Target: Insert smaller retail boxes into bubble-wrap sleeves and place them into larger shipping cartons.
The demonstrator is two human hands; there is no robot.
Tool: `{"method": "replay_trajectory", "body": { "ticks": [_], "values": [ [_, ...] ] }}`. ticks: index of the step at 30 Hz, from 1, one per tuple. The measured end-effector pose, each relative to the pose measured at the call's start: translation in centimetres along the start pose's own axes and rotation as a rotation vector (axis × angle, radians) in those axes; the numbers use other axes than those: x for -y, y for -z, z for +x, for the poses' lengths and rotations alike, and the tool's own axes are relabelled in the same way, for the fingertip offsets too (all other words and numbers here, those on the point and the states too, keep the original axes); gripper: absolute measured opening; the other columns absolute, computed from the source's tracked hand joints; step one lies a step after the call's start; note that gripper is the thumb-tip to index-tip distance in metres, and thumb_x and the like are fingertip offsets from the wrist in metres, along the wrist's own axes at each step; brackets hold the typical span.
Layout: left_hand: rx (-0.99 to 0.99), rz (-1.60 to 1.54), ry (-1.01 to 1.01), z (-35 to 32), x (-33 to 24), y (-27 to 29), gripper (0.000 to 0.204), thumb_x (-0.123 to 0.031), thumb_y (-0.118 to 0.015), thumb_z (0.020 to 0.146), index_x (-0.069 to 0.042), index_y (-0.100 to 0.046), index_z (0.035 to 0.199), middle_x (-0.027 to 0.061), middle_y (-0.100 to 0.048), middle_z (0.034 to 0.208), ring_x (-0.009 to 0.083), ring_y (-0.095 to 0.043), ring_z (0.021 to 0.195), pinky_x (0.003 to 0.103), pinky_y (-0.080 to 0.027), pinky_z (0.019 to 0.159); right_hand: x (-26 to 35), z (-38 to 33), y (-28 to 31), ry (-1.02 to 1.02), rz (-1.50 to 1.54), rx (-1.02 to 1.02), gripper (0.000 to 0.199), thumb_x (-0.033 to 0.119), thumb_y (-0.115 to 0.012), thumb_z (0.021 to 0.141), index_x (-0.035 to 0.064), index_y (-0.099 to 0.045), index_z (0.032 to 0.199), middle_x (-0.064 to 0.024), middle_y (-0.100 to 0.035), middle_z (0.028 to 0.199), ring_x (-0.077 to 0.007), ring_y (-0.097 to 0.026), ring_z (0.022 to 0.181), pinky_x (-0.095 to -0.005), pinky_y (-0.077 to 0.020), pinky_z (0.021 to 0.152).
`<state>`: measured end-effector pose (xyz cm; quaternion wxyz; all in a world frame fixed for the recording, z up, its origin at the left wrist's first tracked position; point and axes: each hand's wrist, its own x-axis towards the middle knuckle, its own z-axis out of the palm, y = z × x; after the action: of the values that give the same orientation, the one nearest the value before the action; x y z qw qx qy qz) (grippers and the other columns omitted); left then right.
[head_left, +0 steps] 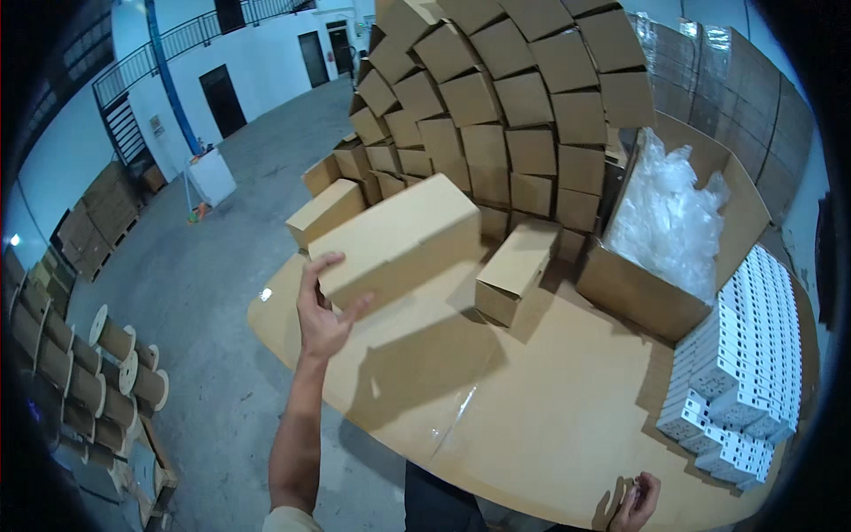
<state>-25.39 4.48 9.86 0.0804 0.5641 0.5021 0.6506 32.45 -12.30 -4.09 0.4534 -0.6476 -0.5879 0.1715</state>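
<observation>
Gripped in the left hand [326, 319]: long cardboard box [403, 230], by its left end, thumb against the near side, fingertips over the top edge. Flaps closed, plain brown. Held clear of the tabletop [550, 399], over its left part, tilted, with a broad shadow below toward the near edge.

Right hand [636, 505]: at the near edge, toward the right, well apart from the box. Fingers curled, palm largely hidden; cannot tell if holding anything. Nearest to it, up along the right edge: white perforated plastic pieces [749, 346], stacked in tight rows, stepped lower toward the near side.

Lying between the held box and the right edge, toward the far side: smaller cardboard box [517, 270], end flap slightly ajar. Another, pale-topped carton [326, 213], at the far left, behind the held box.

Along the far edge: tall wall of stacked cardboard boxes [525, 99], ends facing in, rows uneven at the left. At the far right corner: large open carton [643, 288], filled with clear plastic bags [669, 213], just beside the white pieces.

Off the tabletop, on concrete floor [222, 355] to the left: flanged spools [106, 403], piled near a wooden pallet [160, 492].
</observation>
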Motion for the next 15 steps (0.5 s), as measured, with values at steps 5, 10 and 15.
{"method": "replay_trajectory", "body": {
  "ticks": [5,10,15],
  "values": [
    [-0.125,0.108,-0.014,5.5,5.3,4.2,0.065,-0.002,-0.086,0.072,-0.007,-0.053,0.129,0.0077,-0.052,0.126,0.0226,-0.054,0.121,0.036,-0.047,0.105,1.5,-1.3,0.3,-0.026,-0.069,0.092,0.035,0.015,-0.060,0.099,-0.0046,-0.054,0.127,-0.0158,-0.059,0.115,-0.0245,-0.059,0.102,-0.0359,-0.0489,0.090],
    [-0.251,0.375,-0.123,10.9,10.7,7.8,0.058,-0.010,-0.087,0.072,-0.008,-0.060,0.122,0.0099,-0.057,0.121,0.0261,-0.057,0.115,0.039,-0.048,0.098,1.9,-1.9,-0.6,0.101,-0.168,0.107,0.036,0.017,-0.060,0.098,-0.0038,-0.053,0.127,-0.0157,-0.058,0.113,-0.0254,-0.058,0.100,-0.0374,-0.0489,0.088],
    [-0.339,0.463,-0.130,14.7,16.0,9.9,0.059,-0.013,-0.088,0.070,-0.010,-0.061,0.123,0.0094,-0.059,0.118,0.0262,-0.059,0.109,0.038,-0.048,0.093,2.0,-1.7,-0.6,0.077,-0.159,0.151,0.034,0.018,-0.060,0.098,-0.0026,-0.054,0.124,-0.0180,-0.057,0.114,-0.0279,-0.059,0.100,-0.0402,-0.0500,0.089]
  ]
}}
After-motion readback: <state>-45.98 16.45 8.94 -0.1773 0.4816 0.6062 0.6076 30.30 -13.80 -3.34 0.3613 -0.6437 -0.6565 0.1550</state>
